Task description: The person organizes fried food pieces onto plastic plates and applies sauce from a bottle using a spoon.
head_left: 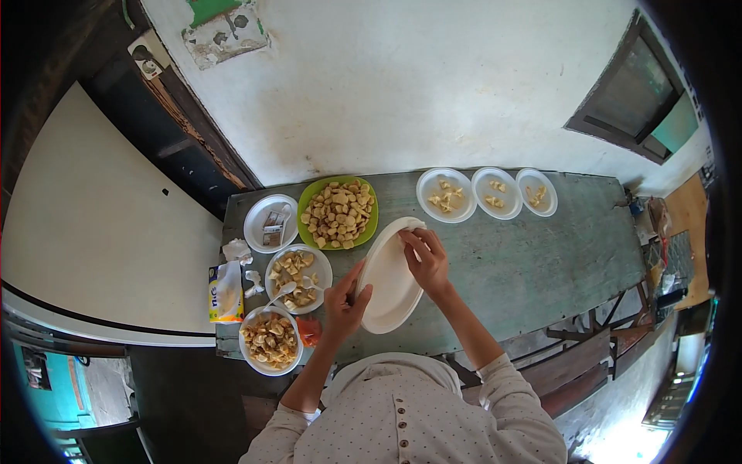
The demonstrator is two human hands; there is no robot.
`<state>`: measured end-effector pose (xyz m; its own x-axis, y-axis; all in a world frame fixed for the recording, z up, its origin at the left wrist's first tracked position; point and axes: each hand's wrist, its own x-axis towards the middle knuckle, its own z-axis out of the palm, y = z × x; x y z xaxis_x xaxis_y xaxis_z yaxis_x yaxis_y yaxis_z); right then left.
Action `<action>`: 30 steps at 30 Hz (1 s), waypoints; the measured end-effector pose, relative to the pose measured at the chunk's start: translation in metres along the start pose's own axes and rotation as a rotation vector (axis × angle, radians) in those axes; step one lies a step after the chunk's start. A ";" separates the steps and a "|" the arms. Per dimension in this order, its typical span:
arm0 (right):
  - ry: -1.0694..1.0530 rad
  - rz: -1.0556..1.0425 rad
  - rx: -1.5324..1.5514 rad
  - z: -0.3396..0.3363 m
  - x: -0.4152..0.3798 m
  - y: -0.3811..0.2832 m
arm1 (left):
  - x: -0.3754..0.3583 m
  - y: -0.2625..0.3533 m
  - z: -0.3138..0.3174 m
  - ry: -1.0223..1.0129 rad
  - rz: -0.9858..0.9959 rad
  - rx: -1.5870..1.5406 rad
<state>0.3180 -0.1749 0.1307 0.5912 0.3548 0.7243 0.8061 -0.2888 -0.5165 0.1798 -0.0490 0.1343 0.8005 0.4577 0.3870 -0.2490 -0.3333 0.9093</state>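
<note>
A white oval plate (389,282) is held up and tilted over the near side of the table, in front of the chest. My left hand (345,304) grips its left edge, thumb on the inner face. My right hand (425,257) has its fingers pinched at the upper right rim. The plate's inside looks bare. Just behind it stands a green bowl (375,224) heaped with pale round pieces (338,214). To the left, a white plate (325,259) holds food pieces and plastic spoons, and a white bowl (267,370) is full of brownish pieces.
Three white plates (447,219) with a few pieces each line the table's back edge. At the left are a white plate (251,228) with small packets, a tissue pack (226,292), crumpled tissues (237,251) and a red-orange item (310,331). A bench (576,363) stands at the right front.
</note>
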 end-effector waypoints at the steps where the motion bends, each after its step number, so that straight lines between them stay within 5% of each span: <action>1: 0.007 -0.053 -0.029 0.003 -0.003 0.007 | 0.001 0.004 0.001 0.014 0.017 -0.069; 9: -0.150 0.138 -0.071 0.007 -0.062 -0.002 | 0.009 0.027 -0.012 0.013 0.094 0.080; 11: -0.301 0.339 0.077 0.008 -0.081 -0.019 | 0.013 0.023 -0.009 0.050 0.075 0.078; 13: -0.348 0.389 0.179 0.007 -0.092 -0.040 | 0.018 0.012 -0.008 0.012 0.342 0.122; 20: -0.451 0.827 0.872 0.000 -0.075 -0.069 | 0.015 0.009 -0.002 0.160 0.075 0.071; 26: -0.336 0.215 0.263 -0.013 -0.073 -0.034 | 0.008 0.027 -0.012 0.133 0.166 0.070; 30: -0.382 0.105 0.116 -0.022 -0.056 -0.028 | 0.010 0.029 -0.009 0.215 0.167 0.040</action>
<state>0.2621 -0.2063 0.1149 0.6197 0.6395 0.4550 0.7257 -0.2460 -0.6425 0.1755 -0.0474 0.1660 0.6148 0.5570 0.5584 -0.3423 -0.4494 0.8252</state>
